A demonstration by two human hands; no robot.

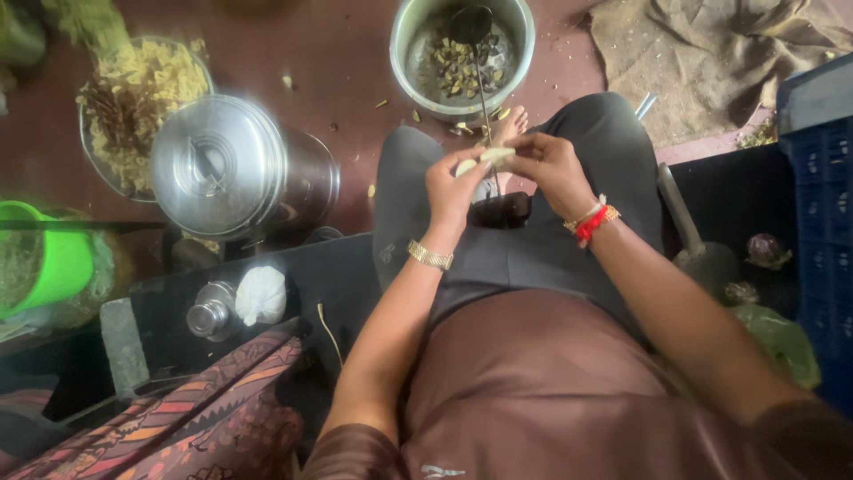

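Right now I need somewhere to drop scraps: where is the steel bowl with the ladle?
In the head view the steel bowl sits on the floor at top centre, just beyond the person's knees and foot, right of the lidded steel pot.

So counting it up: two hands, the left hand (453, 187) and the right hand (551, 164), share one pale pod (487, 157), with one gold bracelet (430, 256) and one red thread band (590, 222) on the wrists. Floor-wise I get one open steel pot (410, 53) with one ladle (471, 27) in it, one lidded steel pot (227, 164), one glass bowl (93, 156) and one green tub (62, 258). Also one small steel cup (210, 313), one white pouch (260, 295), one blue crate (822, 178); the loose peels are too many to count.
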